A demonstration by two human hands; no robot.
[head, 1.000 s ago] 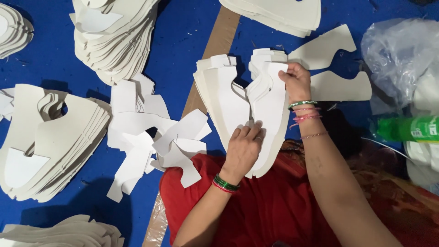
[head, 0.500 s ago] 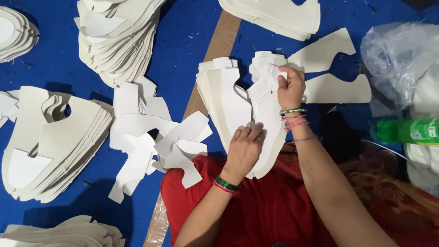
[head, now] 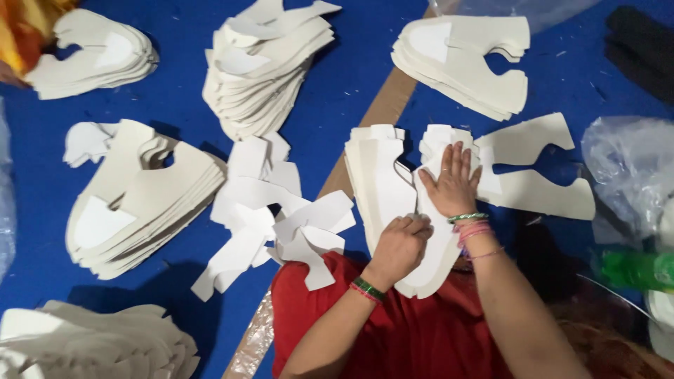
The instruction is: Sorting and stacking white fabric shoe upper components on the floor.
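Note:
A stack of white, U-shaped cut pieces (head: 379, 184) lies on the blue surface (head: 330, 105), with its lower end over a red cloth (head: 421, 337) on my lap. My left hand (head: 400, 245), with a green and red band at the wrist, is curled on the stack's lower middle and pinches the sheets. My right hand (head: 453, 184), with several thin bracelets, lies flat with its fingers spread on the stack's right lobe. A single white cut piece (head: 533, 175) lies just right of that hand.
More stacks of white pieces sit at top centre (head: 267, 63), top right (head: 463, 56), left (head: 133, 203), top left (head: 98, 52) and bottom left (head: 84, 344). Loose white offcuts (head: 281, 217) lie left of the stack. A cardboard strip (head: 379, 112), clear plastic bag (head: 632, 168) and green bottle (head: 639, 270) are nearby.
My right hand has gone from curled at the top of the stack's right lobe to flat with fingers spread lower on it. My left hand stays on the stack. The view has shifted.

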